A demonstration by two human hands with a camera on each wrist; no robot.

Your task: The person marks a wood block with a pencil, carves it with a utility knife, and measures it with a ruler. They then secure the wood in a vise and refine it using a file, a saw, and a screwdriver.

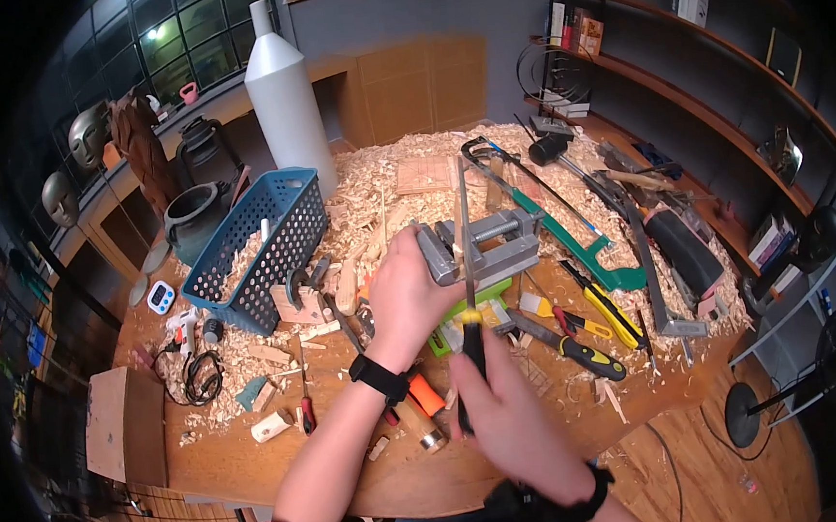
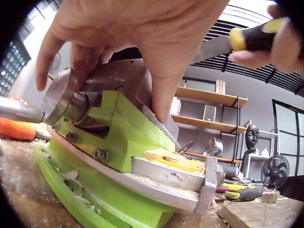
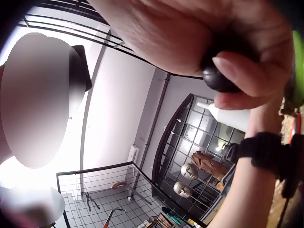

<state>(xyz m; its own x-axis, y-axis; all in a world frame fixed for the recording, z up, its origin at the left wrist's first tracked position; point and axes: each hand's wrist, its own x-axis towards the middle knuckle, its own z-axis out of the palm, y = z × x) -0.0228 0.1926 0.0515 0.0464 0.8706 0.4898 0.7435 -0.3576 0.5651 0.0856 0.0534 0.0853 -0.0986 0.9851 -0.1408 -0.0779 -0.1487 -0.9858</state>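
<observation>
In grey-walled room with wall shelves, at wooden table strewn with shavings. Clasping bench vise on tabletop from above with spread left hand. Gripping file by handle with curled right hand, over vise.

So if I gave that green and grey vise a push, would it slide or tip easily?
Probably not easily: the vise looks heavy for its size, with thick metal jaws. Its flared green base should resist tipping, and the left hand on top may steady it. Wood shavings, if any lie underneath, could make it slide.
</observation>
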